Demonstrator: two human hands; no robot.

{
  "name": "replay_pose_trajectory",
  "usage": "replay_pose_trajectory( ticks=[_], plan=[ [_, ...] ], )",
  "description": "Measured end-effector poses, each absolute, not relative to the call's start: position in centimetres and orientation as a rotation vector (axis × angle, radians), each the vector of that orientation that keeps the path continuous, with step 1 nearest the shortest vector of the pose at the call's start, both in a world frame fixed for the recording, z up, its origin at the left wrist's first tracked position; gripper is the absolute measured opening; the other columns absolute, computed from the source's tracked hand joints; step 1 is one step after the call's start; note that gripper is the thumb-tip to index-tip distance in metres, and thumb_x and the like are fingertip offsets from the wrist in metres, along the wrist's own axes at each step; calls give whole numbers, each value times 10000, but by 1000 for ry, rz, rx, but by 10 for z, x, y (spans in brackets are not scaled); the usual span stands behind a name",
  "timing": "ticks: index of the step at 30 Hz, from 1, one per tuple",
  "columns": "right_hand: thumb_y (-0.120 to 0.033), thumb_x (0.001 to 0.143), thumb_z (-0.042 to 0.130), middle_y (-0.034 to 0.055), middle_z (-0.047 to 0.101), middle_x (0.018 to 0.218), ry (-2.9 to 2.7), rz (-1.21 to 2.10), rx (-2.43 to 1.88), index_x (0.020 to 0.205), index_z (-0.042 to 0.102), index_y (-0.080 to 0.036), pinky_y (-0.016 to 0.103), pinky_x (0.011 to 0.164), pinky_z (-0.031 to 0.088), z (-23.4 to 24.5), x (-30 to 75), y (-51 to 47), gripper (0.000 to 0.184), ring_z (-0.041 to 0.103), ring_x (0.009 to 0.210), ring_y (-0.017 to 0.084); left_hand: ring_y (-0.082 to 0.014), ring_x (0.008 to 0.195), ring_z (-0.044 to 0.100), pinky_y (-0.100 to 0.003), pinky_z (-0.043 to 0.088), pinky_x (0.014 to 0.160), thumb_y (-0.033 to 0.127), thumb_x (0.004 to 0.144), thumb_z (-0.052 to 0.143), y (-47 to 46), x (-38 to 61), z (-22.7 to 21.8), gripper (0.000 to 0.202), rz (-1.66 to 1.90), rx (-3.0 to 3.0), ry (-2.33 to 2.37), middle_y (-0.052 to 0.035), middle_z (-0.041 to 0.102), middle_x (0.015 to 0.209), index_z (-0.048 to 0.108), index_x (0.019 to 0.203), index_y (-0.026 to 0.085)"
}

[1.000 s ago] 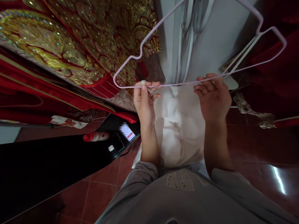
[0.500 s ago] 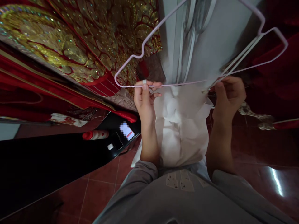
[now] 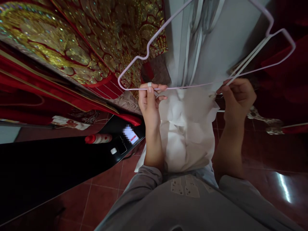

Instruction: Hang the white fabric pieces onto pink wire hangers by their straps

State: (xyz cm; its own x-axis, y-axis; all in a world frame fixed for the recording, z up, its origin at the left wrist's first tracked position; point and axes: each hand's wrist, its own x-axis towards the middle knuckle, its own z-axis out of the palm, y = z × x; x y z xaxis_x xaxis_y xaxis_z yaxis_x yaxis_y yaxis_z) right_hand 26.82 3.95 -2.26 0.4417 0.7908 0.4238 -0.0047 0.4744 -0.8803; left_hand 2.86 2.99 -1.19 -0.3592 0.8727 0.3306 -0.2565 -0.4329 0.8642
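Observation:
A pale pink wire hanger [image 3: 183,87] spans the view in front of me, its bottom bar nearest my body. My left hand [image 3: 151,101] is closed on that bar near its left end, with the thumb on the near side. A thin white strap [image 3: 248,59] loops over the notch at the hanger's right shoulder and runs down to my right hand [image 3: 239,96]. Thumb and fingers of that hand pinch the strap close to the bar. White cloth [image 3: 178,141] hangs below the bar between my forearms; its join to the strap is not clear.
Red and gold sequined garments [image 3: 79,57] hang on the left, and dark red cloth [image 3: 286,73] on the right. On a black tabletop [image 3: 53,166] at lower left are a red-capped bottle [image 3: 98,139], a lit phone [image 3: 132,136], a dark phone and a small white case [image 3: 114,151].
My right hand has shifted slightly to the right with the strap pinched in it. The left hand and hanger have hardly moved.

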Motion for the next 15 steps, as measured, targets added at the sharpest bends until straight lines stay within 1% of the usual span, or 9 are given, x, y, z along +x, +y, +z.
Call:
replay_pose_trajectory(
  ticks=[3, 6, 8, 9, 11, 12, 14, 15],
  plan=[
    [-398, 810, 919, -2, 730, 748, -1063, 568, -982, 806, 799, -241, 291, 650, 534, -7, 267, 29, 198, 646, 670, 129, -209, 940, 787, -277, 654, 682, 660, 1019, 730, 31, 27, -13, 369, 1887, 1075, 924, -48, 787, 972, 665, 1027, 296],
    [-293, 765, 911, -14, 708, 721, -1032, 583, -878, 827, 804, -233, 276, 611, 544, 14, 263, 29, 137, 644, 637, 113, -217, 951, 794, -290, 664, 682, 660, 1024, 720, 31, 25, -14, 363, 1867, 1093, 962, -55, 786, 986, 679, 1027, 299],
    [-241, 845, 822, -12, 688, 717, -972, 638, -780, 869, 809, -225, 265, 597, 568, 29, 262, 38, 31, 644, 623, 99, -213, 951, 795, -284, 658, 675, 644, 1035, 714, 30, 23, -14, 354, 1860, 1100, 971, -59, 779, 990, 683, 1027, 292],
    [-192, 890, 763, -14, 689, 728, -941, 659, -746, 887, 814, -222, 253, 606, 585, 37, 263, 44, 59, 650, 624, 87, -209, 945, 794, -280, 654, 672, 635, 1039, 714, 30, 22, -14, 349, 1860, 1101, 965, -59, 777, 989, 685, 1025, 287],
    [-122, 979, 622, -11, 732, 797, -880, 684, -730, 911, 828, -225, 225, 644, 609, 51, 269, 58, 240, 688, 661, 64, -203, 936, 792, -276, 650, 675, 619, 1044, 718, 30, 22, -15, 340, 1854, 1094, 940, -58, 780, 987, 692, 1025, 280],
    [-112, 1025, 543, -8, 765, 853, -839, 688, -736, 914, 836, -231, 214, 665, 617, 58, 275, 64, 335, 709, 687, 55, -202, 930, 791, -277, 650, 678, 613, 1043, 724, 30, 22, -15, 336, 1851, 1089, 925, -57, 784, 987, 696, 1027, 279],
    [-157, 1110, 373, -23, 822, 1013, -698, 738, -761, 911, 843, -265, 187, 700, 626, 68, 291, 75, 522, 752, 754, 40, -199, 917, 787, -277, 648, 680, 610, 1038, 738, 30, 22, -15, 337, 1848, 1084, 899, -54, 792, 982, 702, 1028, 275],
    [-213, 1143, 264, -61, 834, 1100, -575, 831, -788, 891, 837, -298, 167, 731, 629, 71, 300, 79, 632, 774, 811, 24, -196, 906, 785, -274, 645, 676, 612, 1032, 748, 31, 22, -15, 342, 1853, 1083, 889, -51, 795, 974, 704, 1026, 273]
  ],
)
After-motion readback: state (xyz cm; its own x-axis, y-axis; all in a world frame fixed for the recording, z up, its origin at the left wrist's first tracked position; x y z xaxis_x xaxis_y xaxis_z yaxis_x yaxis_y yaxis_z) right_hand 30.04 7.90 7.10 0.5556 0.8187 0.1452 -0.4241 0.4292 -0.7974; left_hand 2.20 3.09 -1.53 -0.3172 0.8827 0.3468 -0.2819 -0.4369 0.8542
